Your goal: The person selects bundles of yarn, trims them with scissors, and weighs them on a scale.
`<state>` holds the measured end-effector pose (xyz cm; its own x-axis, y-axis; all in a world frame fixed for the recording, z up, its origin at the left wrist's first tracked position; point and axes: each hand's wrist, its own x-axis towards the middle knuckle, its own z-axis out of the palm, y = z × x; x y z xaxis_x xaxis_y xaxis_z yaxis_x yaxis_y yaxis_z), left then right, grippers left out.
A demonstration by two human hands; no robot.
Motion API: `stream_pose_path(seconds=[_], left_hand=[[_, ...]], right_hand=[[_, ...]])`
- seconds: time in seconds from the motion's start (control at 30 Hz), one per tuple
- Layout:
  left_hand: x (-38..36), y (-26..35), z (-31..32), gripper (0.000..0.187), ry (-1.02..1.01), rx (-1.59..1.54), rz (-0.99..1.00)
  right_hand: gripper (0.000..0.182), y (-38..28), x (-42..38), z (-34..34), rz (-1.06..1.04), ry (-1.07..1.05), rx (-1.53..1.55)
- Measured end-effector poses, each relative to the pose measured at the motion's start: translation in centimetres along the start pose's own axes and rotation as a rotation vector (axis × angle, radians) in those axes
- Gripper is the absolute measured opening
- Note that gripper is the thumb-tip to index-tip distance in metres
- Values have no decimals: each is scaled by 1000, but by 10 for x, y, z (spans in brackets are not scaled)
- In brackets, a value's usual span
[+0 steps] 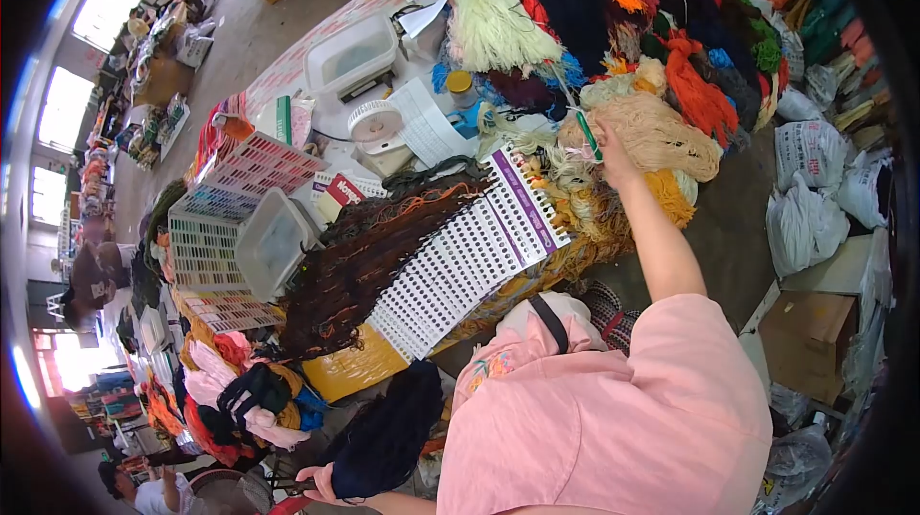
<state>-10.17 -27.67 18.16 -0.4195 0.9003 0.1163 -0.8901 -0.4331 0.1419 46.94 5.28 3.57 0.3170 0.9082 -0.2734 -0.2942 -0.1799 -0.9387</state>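
My right hand [615, 157] is closed around the lower end of a slim green pen-like tool [586, 135], above the heaped yarn. Beneath and beside it lie a beige yarn hank [661, 132] and cream and yellow hanks. Low in the view, my left hand [324, 484] is closed at the end of a navy yarn hank [388, 434], its fingers partly hidden. Between my hands, a white shade card [470, 261] with rows of dark holes and a purple strip lies on the table, next to dark brown yarn [369, 261].
On the table stand a clear plastic tub [351, 57], a second tub [273, 242], a small white fan [377, 122] and a colour chart [230, 218]. Many coloured hanks are piled at the far end. White bags [807, 223] and a cardboard box [807, 338] stand at right. Other people are at left.
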Motion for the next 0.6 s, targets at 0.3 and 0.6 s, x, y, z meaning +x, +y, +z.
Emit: stream_pose_path(seconds=[0.3,0.6], left_hand=[[10,-41,27,29,145,17,157],[8,-50,24,30,50,-24,68]], right_hand=[[69,1,20,42,-162,-140,313],[61,-50,22,62,-123,259,-1130]])
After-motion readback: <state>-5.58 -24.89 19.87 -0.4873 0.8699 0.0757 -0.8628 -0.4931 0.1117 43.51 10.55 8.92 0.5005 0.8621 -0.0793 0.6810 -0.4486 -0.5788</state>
